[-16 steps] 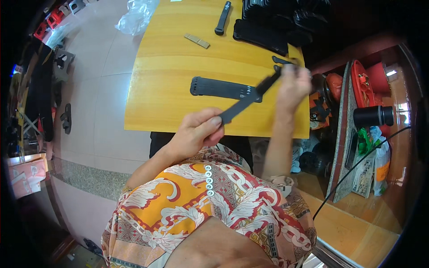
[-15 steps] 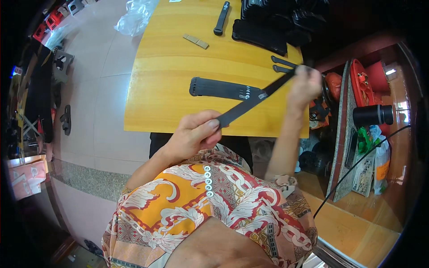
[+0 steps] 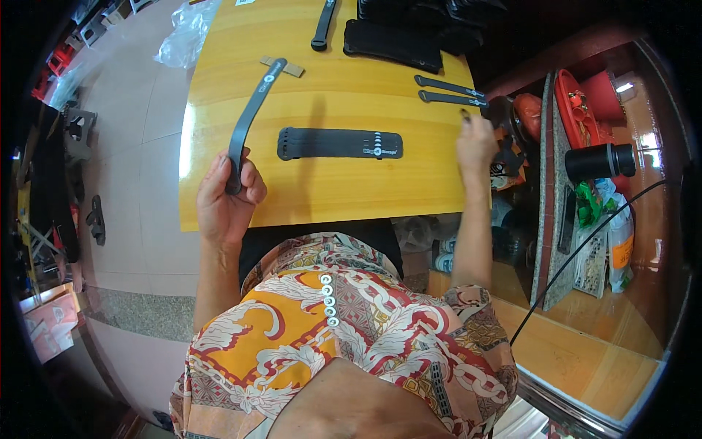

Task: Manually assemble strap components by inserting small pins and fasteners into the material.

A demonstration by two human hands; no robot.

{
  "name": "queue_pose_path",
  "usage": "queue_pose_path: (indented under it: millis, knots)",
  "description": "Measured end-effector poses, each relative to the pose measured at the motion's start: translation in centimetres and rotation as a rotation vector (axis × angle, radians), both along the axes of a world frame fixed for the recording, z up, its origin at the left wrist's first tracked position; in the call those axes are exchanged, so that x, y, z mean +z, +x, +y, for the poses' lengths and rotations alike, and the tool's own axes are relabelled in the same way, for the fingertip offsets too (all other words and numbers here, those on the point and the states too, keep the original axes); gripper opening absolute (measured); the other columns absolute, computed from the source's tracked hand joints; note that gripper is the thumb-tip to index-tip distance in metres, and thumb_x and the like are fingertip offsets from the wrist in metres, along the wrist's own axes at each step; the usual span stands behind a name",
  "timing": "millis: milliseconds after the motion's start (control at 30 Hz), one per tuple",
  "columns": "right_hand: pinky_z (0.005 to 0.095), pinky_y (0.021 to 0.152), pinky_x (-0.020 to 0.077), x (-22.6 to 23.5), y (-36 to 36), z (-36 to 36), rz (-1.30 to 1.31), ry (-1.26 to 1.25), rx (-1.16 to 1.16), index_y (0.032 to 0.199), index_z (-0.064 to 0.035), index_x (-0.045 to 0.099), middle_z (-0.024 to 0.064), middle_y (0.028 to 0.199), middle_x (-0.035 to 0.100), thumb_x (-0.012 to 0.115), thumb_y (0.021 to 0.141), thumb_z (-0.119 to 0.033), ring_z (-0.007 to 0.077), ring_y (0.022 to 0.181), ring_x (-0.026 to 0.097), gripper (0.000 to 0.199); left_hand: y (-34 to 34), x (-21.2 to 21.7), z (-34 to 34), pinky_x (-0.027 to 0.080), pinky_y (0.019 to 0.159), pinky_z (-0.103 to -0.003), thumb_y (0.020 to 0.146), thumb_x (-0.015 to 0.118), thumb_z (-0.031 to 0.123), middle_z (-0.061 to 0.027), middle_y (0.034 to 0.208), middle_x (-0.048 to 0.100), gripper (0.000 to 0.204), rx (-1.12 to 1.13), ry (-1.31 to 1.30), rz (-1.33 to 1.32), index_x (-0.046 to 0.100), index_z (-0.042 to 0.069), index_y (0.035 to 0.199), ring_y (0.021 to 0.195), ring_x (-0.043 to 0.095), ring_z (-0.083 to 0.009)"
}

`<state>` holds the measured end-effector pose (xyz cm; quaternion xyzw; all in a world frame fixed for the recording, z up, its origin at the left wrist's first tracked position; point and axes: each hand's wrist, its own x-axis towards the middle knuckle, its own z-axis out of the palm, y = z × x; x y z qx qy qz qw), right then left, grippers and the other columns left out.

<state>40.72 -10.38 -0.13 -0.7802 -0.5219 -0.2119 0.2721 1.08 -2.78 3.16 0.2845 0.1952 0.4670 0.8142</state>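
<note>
Between the thumb and fingers of my left hand (image 3: 230, 192) is a dark grey strap (image 3: 254, 110), raised upright and curving, its rounded end at the top. A flat stack of matching straps (image 3: 329, 143) lies on the table in front of me, its ends lined up. My right hand (image 3: 475, 143) is over the table's right edge, fingers closed; a small dark bit shows at the fingertips, too little to name. Just beyond it, two loose straps (image 3: 450, 91) lie side by side.
The yellow wooden table (image 3: 351, 194) holds another strap bundle (image 3: 322, 29), a small tan block (image 3: 292, 69) behind the raised strap, and black packs (image 3: 393, 45) at the back. On the right stands a shelf with a black cylinder (image 3: 599, 162). A clear plastic bag (image 3: 184, 36) lies at left.
The strap stretched between both hands has left my right hand. My left hand has moved left with it, and it now stands upright. My right hand has lowered slightly toward the table's right edge.
</note>
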Motion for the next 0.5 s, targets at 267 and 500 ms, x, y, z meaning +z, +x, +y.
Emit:
queue_pose_path:
  millis: [267,500]
  knots:
    - [0.0423,0.066,0.0456,-0.9,-4.2,1.8,-0.007,-0.247,0.116,0.085,-0.0001,0.058,0.0179,0.081,0.054,0.051,0.078,-0.002,0.0366,0.075,0.056,0.01,-0.9,-1.8,-0.1,0.036,0.053,-0.025,0.092,0.043,0.02,-0.0062,0.077,0.049,0.027,0.097,-0.112,0.096,0.046,0.002,0.111,0.058,0.044,-0.0138]
    - [0.0387,0.074,0.0461,-0.5,-3.5,2.0,-0.01,-0.211,0.289,0.094,0.0011,0.06,0.0184,0.092,0.058,0.047,0.079,0.0,0.034,0.086,0.057,0.019,-1.6,-3.5,0.0,0.039,0.052,-0.024,0.086,0.051,0.014,-0.0078,0.081,0.052,0.041,-0.014,-0.112,0.1,0.04,-0.001,0.123,0.059,0.048,-0.0138]
